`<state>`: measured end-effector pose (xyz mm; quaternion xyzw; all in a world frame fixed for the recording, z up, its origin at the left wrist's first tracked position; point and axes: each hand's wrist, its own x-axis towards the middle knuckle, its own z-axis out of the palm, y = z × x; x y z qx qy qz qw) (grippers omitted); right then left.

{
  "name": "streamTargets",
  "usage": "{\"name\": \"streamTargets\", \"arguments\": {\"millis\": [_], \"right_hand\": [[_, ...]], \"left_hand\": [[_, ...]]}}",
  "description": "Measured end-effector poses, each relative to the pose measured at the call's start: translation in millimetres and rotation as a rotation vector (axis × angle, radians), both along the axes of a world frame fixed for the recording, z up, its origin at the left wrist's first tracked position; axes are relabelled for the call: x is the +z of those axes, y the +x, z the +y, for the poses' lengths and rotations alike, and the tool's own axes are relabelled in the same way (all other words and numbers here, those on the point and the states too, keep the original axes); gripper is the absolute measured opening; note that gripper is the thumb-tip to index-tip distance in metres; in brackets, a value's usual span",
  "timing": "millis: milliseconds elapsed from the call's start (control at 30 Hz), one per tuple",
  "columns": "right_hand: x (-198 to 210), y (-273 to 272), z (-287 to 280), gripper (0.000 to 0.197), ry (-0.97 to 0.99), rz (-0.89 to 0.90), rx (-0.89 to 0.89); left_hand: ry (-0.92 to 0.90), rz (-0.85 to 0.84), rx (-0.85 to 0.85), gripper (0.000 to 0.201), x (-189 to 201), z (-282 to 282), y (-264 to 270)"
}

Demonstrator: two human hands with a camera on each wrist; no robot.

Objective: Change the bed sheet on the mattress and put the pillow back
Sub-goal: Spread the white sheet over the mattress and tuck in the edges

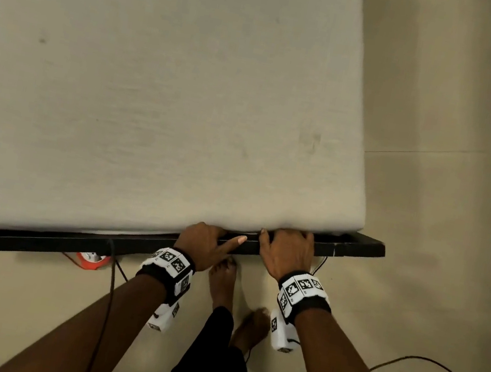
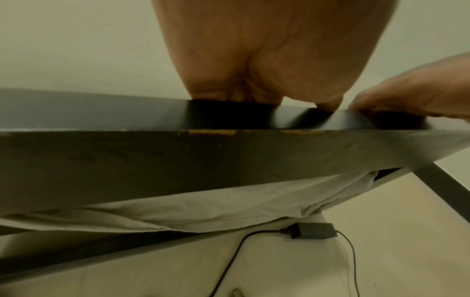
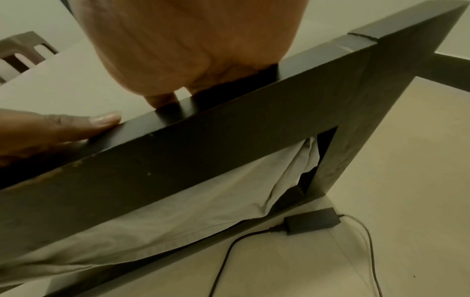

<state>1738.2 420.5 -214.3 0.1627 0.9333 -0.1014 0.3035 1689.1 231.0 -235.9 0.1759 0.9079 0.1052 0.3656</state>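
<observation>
Step in hand: tucking the bed sheet (image 1: pixel 164 81) at the near edge of the mattress (image 1: pixel 120 229). The sheet covers the top; some cloth hangs below the bed frame (image 1: pixel 354 248). Left hand (image 1: pixel 203 243) and right hand (image 1: pixel 287 251) have their fingers pushed in between mattress and frame, fingertips hidden, so grip can't be confirmed. Next: likely work along to the corner. Pillow not in view.
</observation>
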Motion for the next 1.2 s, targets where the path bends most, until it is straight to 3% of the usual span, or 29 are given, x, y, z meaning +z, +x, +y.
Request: {"name": "streamTargets", "arguments": {"millis": [100, 200, 400, 467, 600, 800, 933, 1200], "right_hand": [[-1, -5, 10, 0.055, -0.050, -0.038, 0.042], [3, -3, 19, 0.060, -0.128, -0.057, 0.075], [43, 28, 0, 0.018, -0.083, 0.136, 0.214], [54, 33, -18, 0.023, -0.080, 0.167, 0.275], [61, 26, -61, 0.043, -0.159, 0.201, 0.395], [42, -6, -118, 0.047, -0.217, 0.084, 0.448], [21, -19, -136, 0.051, -0.227, -0.015, 0.380], [0, -28, -146, 0.058, -0.220, -0.065, 0.323]], "left_hand": [[0.014, -0.090, -0.012, 0.094, 5, 2, -5], [-0.005, -0.149, -0.047, 0.072, 19, 6, -10], [-0.166, 0.137, -0.008, 0.044, 53, -12, 17], [-0.262, 0.193, -0.013, 0.046, 64, -32, 22], [-0.402, 0.195, -0.012, 0.073, 68, -88, 22], [-0.322, 0.124, -0.139, 0.077, 52, -149, 5], [-0.295, 0.114, -0.188, 0.079, 34, -162, 0], [-0.123, 0.007, -0.117, 0.067, 12, -177, -11]]}}
